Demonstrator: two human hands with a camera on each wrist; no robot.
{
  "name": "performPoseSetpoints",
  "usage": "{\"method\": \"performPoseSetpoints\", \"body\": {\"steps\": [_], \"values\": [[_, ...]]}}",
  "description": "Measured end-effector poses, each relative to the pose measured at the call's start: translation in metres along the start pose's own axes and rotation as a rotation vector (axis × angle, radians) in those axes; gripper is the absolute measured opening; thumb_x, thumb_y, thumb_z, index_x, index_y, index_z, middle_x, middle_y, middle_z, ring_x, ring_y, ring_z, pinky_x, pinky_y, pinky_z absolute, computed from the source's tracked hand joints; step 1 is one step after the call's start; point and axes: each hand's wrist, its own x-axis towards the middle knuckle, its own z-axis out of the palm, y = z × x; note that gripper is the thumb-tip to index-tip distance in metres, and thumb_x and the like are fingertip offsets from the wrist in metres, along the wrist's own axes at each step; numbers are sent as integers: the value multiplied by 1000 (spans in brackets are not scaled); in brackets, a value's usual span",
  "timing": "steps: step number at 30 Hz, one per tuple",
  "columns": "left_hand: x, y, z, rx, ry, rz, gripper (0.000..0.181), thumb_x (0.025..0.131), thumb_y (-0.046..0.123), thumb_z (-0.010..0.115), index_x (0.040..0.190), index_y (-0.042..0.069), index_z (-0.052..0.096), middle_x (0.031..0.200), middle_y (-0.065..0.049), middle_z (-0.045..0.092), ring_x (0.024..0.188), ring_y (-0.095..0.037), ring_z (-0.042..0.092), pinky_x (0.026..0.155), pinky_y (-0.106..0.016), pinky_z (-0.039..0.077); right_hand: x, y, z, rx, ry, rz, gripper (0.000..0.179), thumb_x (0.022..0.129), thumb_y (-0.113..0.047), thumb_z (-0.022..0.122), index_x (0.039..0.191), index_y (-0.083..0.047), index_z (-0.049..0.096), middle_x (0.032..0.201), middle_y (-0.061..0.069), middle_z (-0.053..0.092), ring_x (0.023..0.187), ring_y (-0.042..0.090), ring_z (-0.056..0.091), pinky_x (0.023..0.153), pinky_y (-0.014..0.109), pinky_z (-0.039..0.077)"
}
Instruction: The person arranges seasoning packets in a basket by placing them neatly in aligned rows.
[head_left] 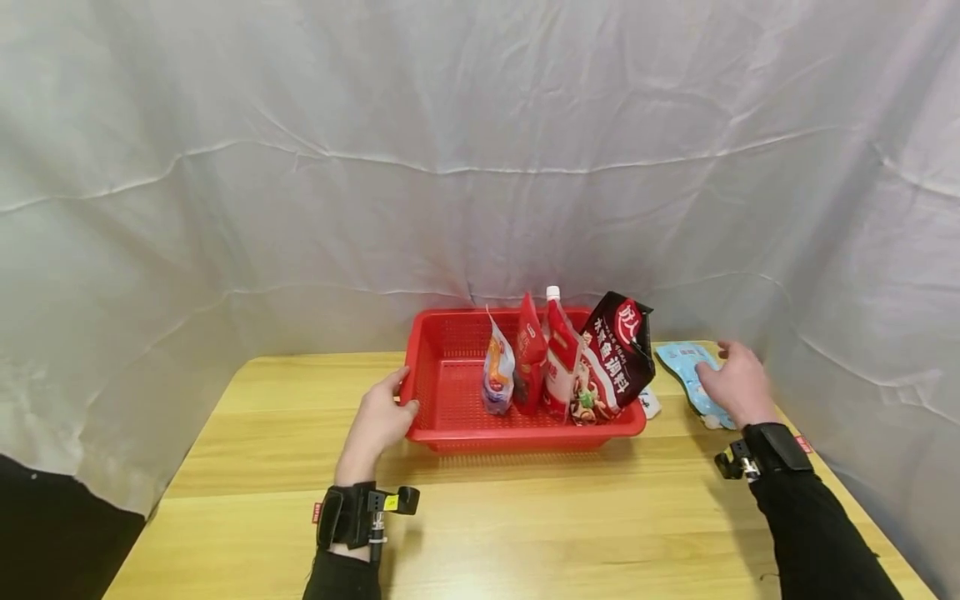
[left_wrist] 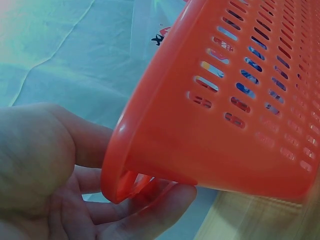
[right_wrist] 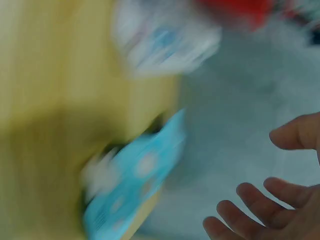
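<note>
My left hand (head_left: 378, 421) grips the left end of a red plastic basket (head_left: 517, 438). In the left wrist view, thumb and fingers curl around the basket's rim (left_wrist: 132, 117). Standing in its right half are a small purple-and-white pouch (head_left: 498, 375), a red pouch (head_left: 530, 358), a red-and-white pouch with a white cap (head_left: 561, 367) and a black seasoning bag (head_left: 618, 354). My right hand (head_left: 738, 385) hovers by a light blue packet (head_left: 690, 367) lying right of the basket. In the right wrist view its fingers (right_wrist: 250, 217) are spread, apart from the blurred blue packet (right_wrist: 140, 175).
A white packet (head_left: 649, 403) pokes out at the basket's right end, partly hidden by it. Everything stands on a light wooden table (head_left: 525, 533). Grey-white sheeting (head_left: 465, 233) hangs behind the table and along both sides.
</note>
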Motion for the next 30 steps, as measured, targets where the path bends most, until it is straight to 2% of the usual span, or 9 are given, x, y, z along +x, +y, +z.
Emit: {"method": "performPoseSetpoints", "body": {"steps": [5, 6, 10, 13, 16, 20, 22, 27, 30], "values": [[0, 0, 3, -8, -5, 6, 62, 98, 2, 60, 157, -2, 40, 139, -26, 60, 107, -38, 67, 90, -49, 60, -12, 19, -17, -66, -147, 44, 81, 105, -37, 51, 153, 21, 20, 138, 48, 35, 121, 65, 38, 95, 70, 39], [0, 0, 3, -7, -4, 7, 62, 98, 2, 60, 157, -2, 41, 139, -26, 60, 106, -38, 67, 91, -49, 60, -14, 23, -21, -72, -184, 46, 84, 105, -38, 51, 151, 24, 19, 136, 50, 33, 120, 67, 36, 99, 73, 35], [0, 0, 3, -1, -3, 7, 61, 98, 1, 60, 156, -2, 41, 138, -26, 60, 106, -37, 67, 91, -50, 60, -18, 37, -28, -103, -324, 87, 94, 105, -48, 49, 147, 29, 17, 137, 54, 28, 122, 70, 35, 100, 73, 36], [-1, 0, 3, -1, -5, 6, 61, 98, 1, 60, 156, -2, 41, 138, -27, 60, 105, -37, 67, 91, -49, 60, -16, 47, -28, -131, -390, 118, 104, 103, -58, 49, 144, 33, 18, 137, 56, 26, 122, 70, 35, 100, 72, 38], [0, 0, 3, -5, -3, 4, 62, 98, 2, 60, 157, -1, 41, 138, -26, 60, 105, -37, 66, 90, -49, 60, -13, 52, -26, -160, -392, 123, 109, 99, -64, 51, 141, 33, 25, 133, 55, 31, 117, 69, 39, 96, 71, 40], [0, -1, 3, -10, 3, 3, 62, 98, 2, 61, 157, 0, 41, 138, -25, 60, 105, -36, 66, 91, -48, 60, -7, 53, -23, -204, -377, 124, 104, 96, -66, 56, 129, 31, 41, 120, 50, 46, 102, 60, 51, 85, 64, 45], [0, -1, 3, -10, 4, 7, 62, 98, 2, 61, 157, 0, 41, 138, -25, 61, 105, -36, 67, 90, -48, 60, -4, 53, -21, -212, -379, 141, 102, 94, -66, 59, 124, 31, 44, 118, 49, 50, 99, 56, 56, 84, 61, 47], [0, -3, 2, -13, 3, 4, 62, 98, 1, 60, 157, 0, 41, 138, -25, 61, 104, -35, 67, 90, -48, 60, 0, 52, -13, -145, -377, 183, 100, 93, -57, 67, 133, 31, 41, 129, 49, 46, 106, 55, 55, 91, 59, 48], [1, -4, 1, -16, 4, -1, 62, 98, 2, 60, 157, 0, 40, 138, -25, 60, 105, -36, 67, 90, -49, 60, 1, 47, -10, -82, -353, 187, 94, 93, -49, 71, 134, 30, 39, 125, 48, 47, 101, 50, 53, 88, 55, 48]]}}
